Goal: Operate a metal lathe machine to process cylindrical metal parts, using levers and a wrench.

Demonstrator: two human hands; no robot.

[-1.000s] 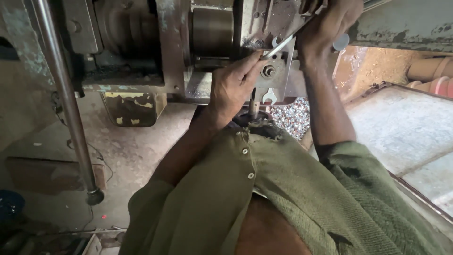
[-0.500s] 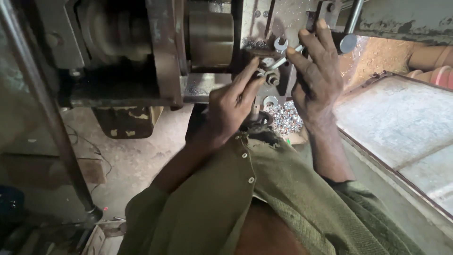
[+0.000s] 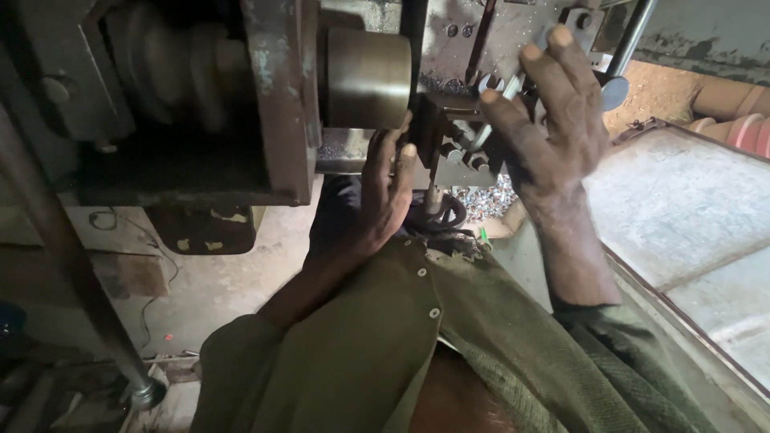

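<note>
while right hand (image 3: 553,136) grips spanner (image 3: 489,120), left hand (image 3: 385,196) steadies.

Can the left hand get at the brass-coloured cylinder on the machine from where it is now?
Probably yes: the left hand is just below the brass cylinder, fingertips near its lower right edge, nothing between them.

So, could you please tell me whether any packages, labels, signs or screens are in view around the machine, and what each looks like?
Plate or label, possibly: under the machine, left of the left hand, a dark squarish plate with worn yellowish patches; too dim to tell whether it is a label.
Packages, signs, screens: none visible.
The right hand holds a silver wrench, which bears no visible label.
</note>
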